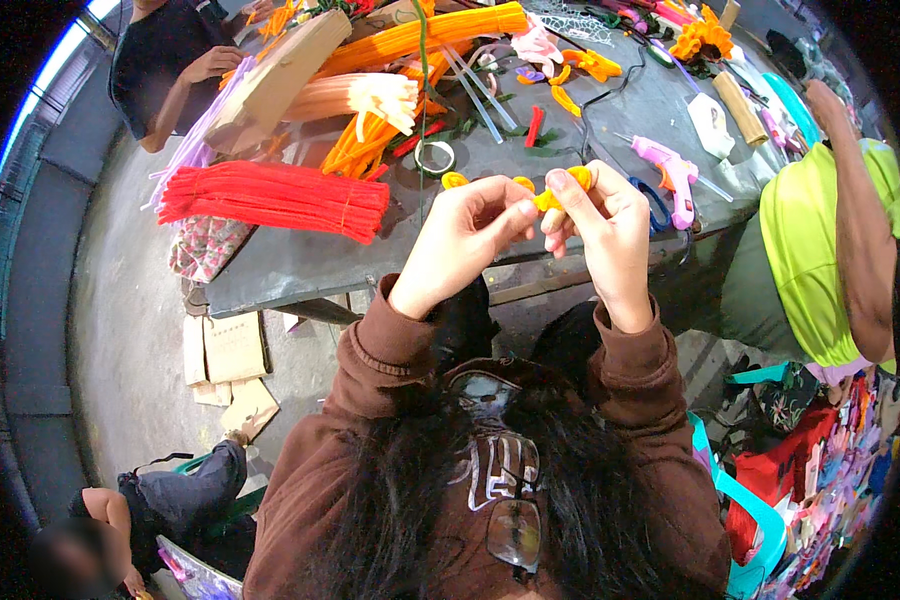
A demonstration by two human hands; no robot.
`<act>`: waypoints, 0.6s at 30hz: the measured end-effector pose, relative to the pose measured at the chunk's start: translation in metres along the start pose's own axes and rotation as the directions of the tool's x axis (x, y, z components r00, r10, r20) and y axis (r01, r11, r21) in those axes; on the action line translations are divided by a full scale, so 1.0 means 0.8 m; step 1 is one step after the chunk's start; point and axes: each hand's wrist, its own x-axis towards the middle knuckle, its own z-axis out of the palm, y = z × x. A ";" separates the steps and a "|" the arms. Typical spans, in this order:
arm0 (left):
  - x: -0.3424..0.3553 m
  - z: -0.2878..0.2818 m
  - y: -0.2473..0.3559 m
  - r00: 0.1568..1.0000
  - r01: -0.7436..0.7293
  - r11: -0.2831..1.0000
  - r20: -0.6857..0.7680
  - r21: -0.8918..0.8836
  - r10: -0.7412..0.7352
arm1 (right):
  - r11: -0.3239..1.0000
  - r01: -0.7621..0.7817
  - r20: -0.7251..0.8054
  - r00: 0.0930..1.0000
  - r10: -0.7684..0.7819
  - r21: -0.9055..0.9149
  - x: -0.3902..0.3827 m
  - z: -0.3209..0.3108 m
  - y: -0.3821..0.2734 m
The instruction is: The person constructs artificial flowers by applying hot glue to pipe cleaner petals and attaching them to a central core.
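Note:
Both hands are raised over the near edge of the table, fingers pinched around a yellow-orange fuzzy piece that looks like bent chenille stem. My left hand is closed with thumb and fingertips at its lower left part. Another yellow bit shows beside the left knuckles; whether it joins the held piece is hidden. My right hand pinches the piece between thumb and index finger. Just past the hands lie a white tape ring and blue-handled scissors. A pink glue gun rests right of them.
Red chenille stems lie bundled at the table's left edge, with orange and peach bundles behind. A white bottle stands at right. A person in a lime-green top is close on my right; others are at left.

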 end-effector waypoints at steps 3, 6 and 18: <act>0.001 -0.001 0.002 0.998 -0.030 0.998 0.052 0.052 0.027 | 1.000 0.025 0.035 0.999 -0.025 -0.013 -0.002 -0.001 0.001; -0.001 -0.003 0.002 0.994 -0.049 0.999 0.101 0.020 0.046 | 1.000 0.010 0.091 0.996 -0.008 -0.018 -0.001 -0.002 -0.004; -0.004 -0.007 0.010 0.981 -0.105 0.988 0.175 0.110 0.085 | 0.977 -0.152 0.460 0.864 0.204 -0.148 0.016 -0.037 -0.014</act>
